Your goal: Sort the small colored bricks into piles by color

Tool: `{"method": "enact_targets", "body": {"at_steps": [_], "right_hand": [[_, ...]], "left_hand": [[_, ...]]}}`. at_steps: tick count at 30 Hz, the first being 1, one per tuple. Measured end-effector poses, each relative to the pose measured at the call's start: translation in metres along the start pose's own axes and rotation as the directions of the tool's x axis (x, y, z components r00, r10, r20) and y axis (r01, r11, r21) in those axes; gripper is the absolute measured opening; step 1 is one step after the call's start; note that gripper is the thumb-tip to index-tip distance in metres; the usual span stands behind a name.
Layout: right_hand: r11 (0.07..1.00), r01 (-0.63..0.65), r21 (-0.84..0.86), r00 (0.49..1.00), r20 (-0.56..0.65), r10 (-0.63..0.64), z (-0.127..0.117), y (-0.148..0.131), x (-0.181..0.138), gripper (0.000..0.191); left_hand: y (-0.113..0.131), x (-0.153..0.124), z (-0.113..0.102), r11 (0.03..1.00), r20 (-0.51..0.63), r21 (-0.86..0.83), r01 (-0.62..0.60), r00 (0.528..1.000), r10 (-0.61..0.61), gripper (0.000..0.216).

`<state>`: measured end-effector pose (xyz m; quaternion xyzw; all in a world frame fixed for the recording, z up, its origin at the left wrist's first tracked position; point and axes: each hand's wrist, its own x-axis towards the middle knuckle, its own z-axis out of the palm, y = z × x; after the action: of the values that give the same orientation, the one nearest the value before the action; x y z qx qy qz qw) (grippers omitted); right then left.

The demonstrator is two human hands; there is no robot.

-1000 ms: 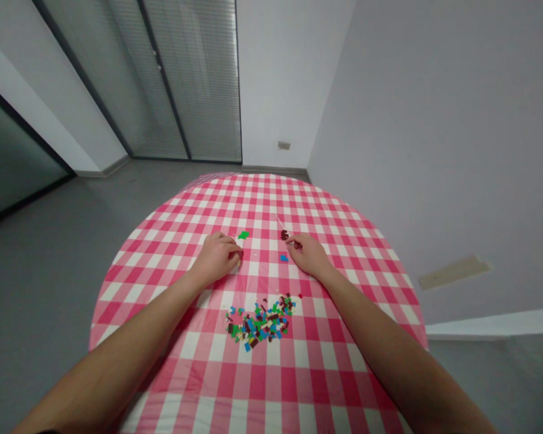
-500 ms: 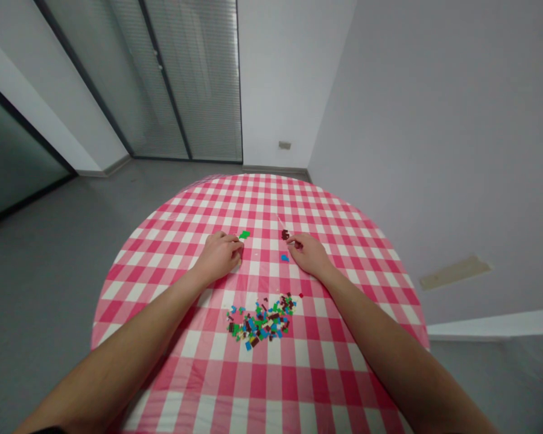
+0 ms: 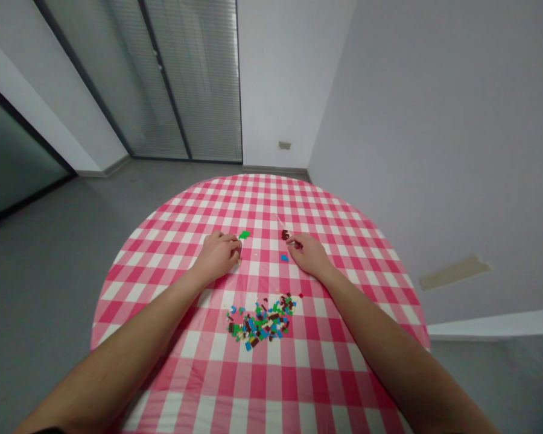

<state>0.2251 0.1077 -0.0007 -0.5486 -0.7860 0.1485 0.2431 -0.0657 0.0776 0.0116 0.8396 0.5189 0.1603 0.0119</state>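
Observation:
My left hand rests on the checked cloth with its fingers curled down and drawn together. Just beyond its fingertips lies a small green cluster of toy bricks. A tiny pale piece shows at the lower edge of those fingers. Across from it, my right hand has thumb and index finger closed beside a small group of dark brown bricks. What either hand holds, if anything, is too small or hidden to name. Blue bricks lie just left of my right hand.
A loose pile of small bricks in brown, green, blue and cream is spread between my forearms. One red piece sits at its right edge. The round table has a pink-and-white checked cloth; a wall stands to the right.
My left hand has shifted very slightly to the left, and a tiny pale piece now shows by its fingers. My right hand stays nearly still by the brown bricks.

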Motion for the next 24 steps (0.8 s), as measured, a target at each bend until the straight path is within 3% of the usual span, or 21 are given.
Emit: {"method": "enact_targets", "body": {"at_steps": [14, 18, 21, 24], "right_hand": [[1.000, -0.013, 0.004, 1.000, -0.001, 0.013, -0.002, -0.003, 0.000, 0.021], [0.999, 0.047, -0.024, 0.999, 0.017, -0.047, -0.010, -0.010, -0.002, 0.021], [0.989, 0.142, -0.033, 0.984, 0.111, -0.138, -0.024, -0.018, -0.008, 0.018], [0.970, 0.241, 0.042, 0.913, 0.329, -0.241, -0.043, -0.029, -0.016, 0.018]], "left_hand": [[0.004, -0.001, -0.002, 1.000, 0.010, 0.002, 0.024, 1.000, -0.024, 0.027], [0.003, 0.000, -0.004, 1.000, -0.013, -0.023, 0.007, 1.000, -0.007, 0.026], [0.006, -0.002, -0.008, 0.997, -0.022, -0.061, -0.036, 0.999, 0.035, 0.024], [0.017, -0.005, -0.015, 0.977, 0.028, -0.135, -0.166, 0.985, 0.171, 0.025]]}}
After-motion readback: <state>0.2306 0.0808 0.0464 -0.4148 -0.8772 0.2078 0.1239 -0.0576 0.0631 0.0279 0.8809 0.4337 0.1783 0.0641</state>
